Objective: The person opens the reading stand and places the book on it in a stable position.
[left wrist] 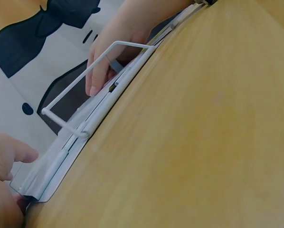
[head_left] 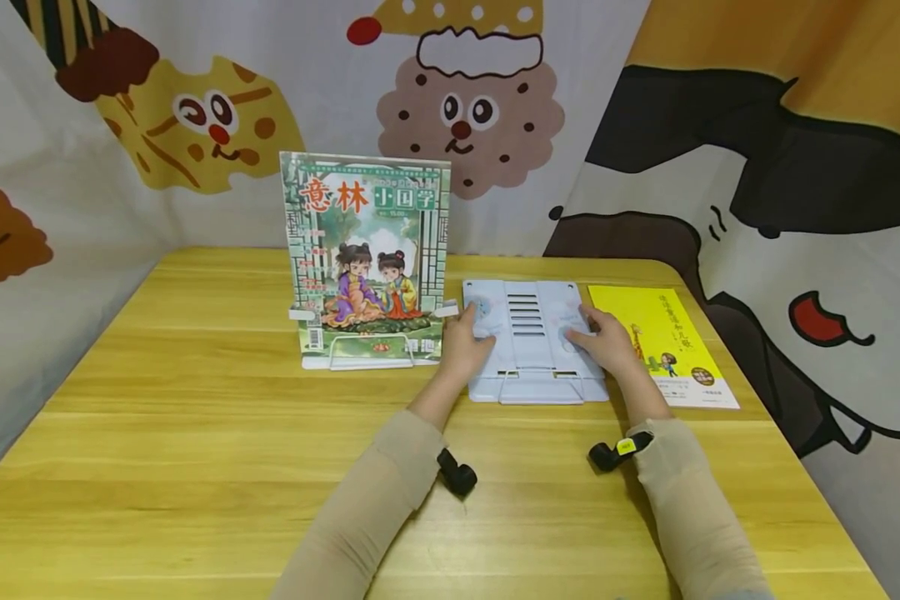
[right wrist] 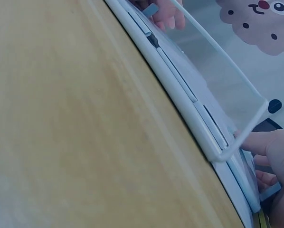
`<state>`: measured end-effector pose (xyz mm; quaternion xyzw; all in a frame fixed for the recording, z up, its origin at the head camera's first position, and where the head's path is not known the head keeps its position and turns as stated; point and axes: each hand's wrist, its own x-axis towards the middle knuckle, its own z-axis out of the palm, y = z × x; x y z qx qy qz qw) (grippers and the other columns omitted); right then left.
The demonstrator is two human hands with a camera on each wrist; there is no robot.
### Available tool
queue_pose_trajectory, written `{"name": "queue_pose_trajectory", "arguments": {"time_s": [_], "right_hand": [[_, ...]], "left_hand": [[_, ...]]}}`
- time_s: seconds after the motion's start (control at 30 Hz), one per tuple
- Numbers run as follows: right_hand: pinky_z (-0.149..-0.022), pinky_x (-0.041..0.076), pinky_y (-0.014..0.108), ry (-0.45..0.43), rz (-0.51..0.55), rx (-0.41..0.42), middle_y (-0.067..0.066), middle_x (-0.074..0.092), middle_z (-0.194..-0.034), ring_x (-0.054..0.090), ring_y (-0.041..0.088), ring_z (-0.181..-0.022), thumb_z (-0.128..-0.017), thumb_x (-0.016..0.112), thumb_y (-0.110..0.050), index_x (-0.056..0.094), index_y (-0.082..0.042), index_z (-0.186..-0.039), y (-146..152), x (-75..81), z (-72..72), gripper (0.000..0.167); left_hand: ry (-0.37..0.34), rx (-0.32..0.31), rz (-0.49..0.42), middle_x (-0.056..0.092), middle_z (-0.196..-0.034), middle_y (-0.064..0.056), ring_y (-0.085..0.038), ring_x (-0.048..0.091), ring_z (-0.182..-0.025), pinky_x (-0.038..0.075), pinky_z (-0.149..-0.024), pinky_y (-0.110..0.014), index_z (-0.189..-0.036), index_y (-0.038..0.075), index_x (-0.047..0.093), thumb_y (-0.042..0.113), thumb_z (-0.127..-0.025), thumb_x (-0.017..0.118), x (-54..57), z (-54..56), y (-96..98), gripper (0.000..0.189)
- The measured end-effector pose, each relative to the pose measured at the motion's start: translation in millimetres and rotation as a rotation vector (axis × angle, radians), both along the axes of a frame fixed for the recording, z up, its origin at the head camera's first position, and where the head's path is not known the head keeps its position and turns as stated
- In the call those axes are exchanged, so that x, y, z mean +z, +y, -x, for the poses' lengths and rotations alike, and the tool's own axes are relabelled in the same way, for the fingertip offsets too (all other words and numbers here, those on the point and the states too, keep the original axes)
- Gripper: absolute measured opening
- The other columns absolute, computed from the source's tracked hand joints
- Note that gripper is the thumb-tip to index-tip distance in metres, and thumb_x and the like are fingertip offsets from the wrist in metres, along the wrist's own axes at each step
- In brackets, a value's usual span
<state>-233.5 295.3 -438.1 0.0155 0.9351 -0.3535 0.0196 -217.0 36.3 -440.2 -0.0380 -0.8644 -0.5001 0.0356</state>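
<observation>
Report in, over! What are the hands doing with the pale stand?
Left hand, right hand: gripping pale stand by its sides. Lying on table, no book on it. Yellow book close right, seemingly not blocking.

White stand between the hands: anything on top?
The left hand and right hand grip the sides of the white stand, partly covering its slotted face. Nothing else shows lying on top; patches beneath the hands are hidden.
</observation>
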Motion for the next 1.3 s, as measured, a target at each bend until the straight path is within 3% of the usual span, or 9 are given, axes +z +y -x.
{"name": "queue_pose_trajectory", "arguments": {"time_s": [0.17, 0.4, 0.6, 0.87, 1.03, 1.3], "right_hand": [[-0.101, 0.035, 0.051, 0.002, 0.007, -0.014, 0.027, 0.042, -0.138, 0.043, 0.038, -0.119, -0.092, 0.065, -0.034, 0.031, -0.001, -0.149, -0.2, 0.7, -2.6, 0.074], [-0.082, 0.041, 0.04, 0.061, 0.062, -0.063, 0.021, 0.049, -0.122, 0.047, 0.032, -0.099, -0.091, 0.067, -0.033, 0.032, -0.005, -0.149, -0.8, 0.6, -5.8, 0.073], [-0.076, 0.041, 0.034, 0.068, 0.104, -0.136, 0.015, 0.048, -0.119, 0.046, 0.028, -0.097, -0.09, 0.067, -0.035, 0.032, -0.013, -0.151, -1.4, 1.0, -6.5, 0.073], [-0.066, 0.041, 0.027, 0.154, 0.166, -0.204, 0.012, 0.05, -0.11, 0.045, 0.023, -0.086, -0.088, 0.071, -0.024, 0.04, -0.016, -0.148, -1.4, 6.2, -7.1, 0.068], [-0.066, 0.041, 0.027, 0.163, 0.216, -0.244, 0.007, 0.048, -0.109, 0.044, 0.021, -0.088, -0.086, 0.073, -0.026, 0.041, -0.023, -0.147, -0.7, 11.1, -7.8, 0.069], [-0.073, 0.039, 0.025, 0.214, 0.231, -0.217, 0.005, 0.045, -0.119, 0.043, 0.019, -0.096, -0.089, 0.069, -0.031, 0.036, -0.03, -0.149, 1.6, 19.3, -12.4, 0.069]], "left_hand": [[-0.025, 0.007, 0.018, 0.043, -0.132, -0.035, -0.043, 0.046, -0.12, 0.039, -0.102, -0.045, -0.146, 0.001, 0.036, 0.013, -0.082, 0.073, -0.1, -1.9, 0.6, 0.075], [-0.055, -0.005, 0.052, 0.041, -0.135, -0.034, -0.044, 0.042, -0.122, 0.037, -0.103, -0.048, -0.148, 0.005, 0.036, 0.019, -0.079, 0.077, 1.3, -4.7, 2.3, 0.081], [-0.064, -0.008, 0.079, 0.041, -0.136, -0.029, -0.042, 0.044, -0.121, 0.039, -0.101, -0.048, -0.15, 0.009, 0.032, 0.02, -0.075, 0.081, 5.0, -7.6, 4.8, 0.09], [-0.015, -0.036, 0.05, 0.038, -0.137, -0.029, -0.038, 0.051, -0.113, 0.048, -0.091, -0.041, -0.152, 0.012, 0.024, 0.011, -0.072, 0.082, 9.0, -11.7, 8.9, 0.099], [0.025, -0.06, 0.027, 0.041, -0.132, -0.023, -0.03, 0.054, -0.103, 0.05, -0.085, -0.034, -0.152, 0.011, 0.023, 0.009, -0.071, 0.083, 13.0, -15.0, 8.4, 0.101], [0.132, -0.1, -0.022, 0.045, -0.137, -0.021, -0.032, 0.051, -0.115, 0.044, -0.096, -0.038, -0.152, 0.011, 0.027, 0.013, -0.078, 0.079, 26.3, -19.1, 1.2, 0.091]]}}
